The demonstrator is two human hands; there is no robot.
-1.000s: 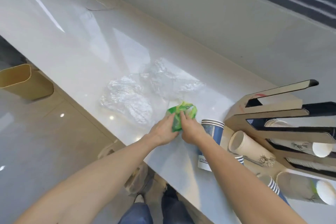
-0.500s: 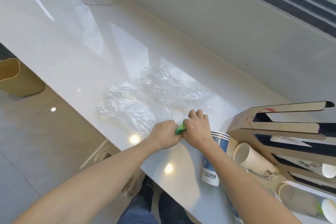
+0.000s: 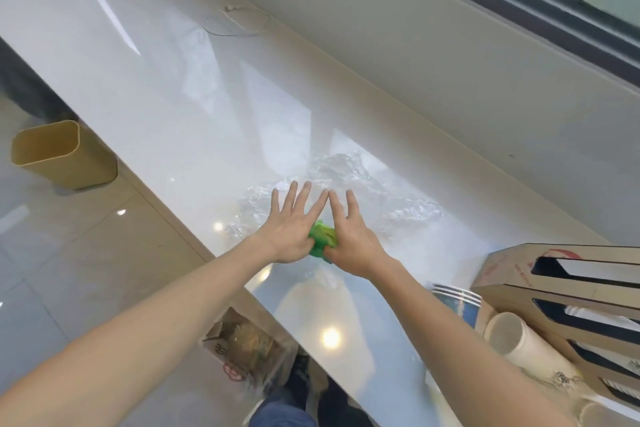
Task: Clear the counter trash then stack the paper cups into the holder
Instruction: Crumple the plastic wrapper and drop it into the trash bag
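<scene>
A crumpled green wrapper [image 3: 322, 239] is pinched between the thumb sides of my left hand [image 3: 289, 230] and my right hand [image 3: 349, 236], low over the white counter [image 3: 207, 97]. The fingers of both hands are spread flat and lie over crumpled clear plastic film [image 3: 349, 170], which rests on the counter just beyond them. At the right stands a cardboard cup holder [image 3: 512, 270] with slanted slots. A blue striped paper cup [image 3: 457, 302] and a white paper cup [image 3: 519, 343] lie on their sides in front of it.
A tan waste bin [image 3: 62, 156] stands on the floor left of the counter. A cardboard box [image 3: 246, 347] with a plastic liner sits on the floor below the counter edge. A thin white cable [image 3: 235, 21] lies far back. A wall and a window run along the counter's rear.
Both hands were closed tight around the green wrapper. Their fingers have now opened and stretched forward over the clear plastic, with the wrapper still between the thumbs. The view has tilted up.
</scene>
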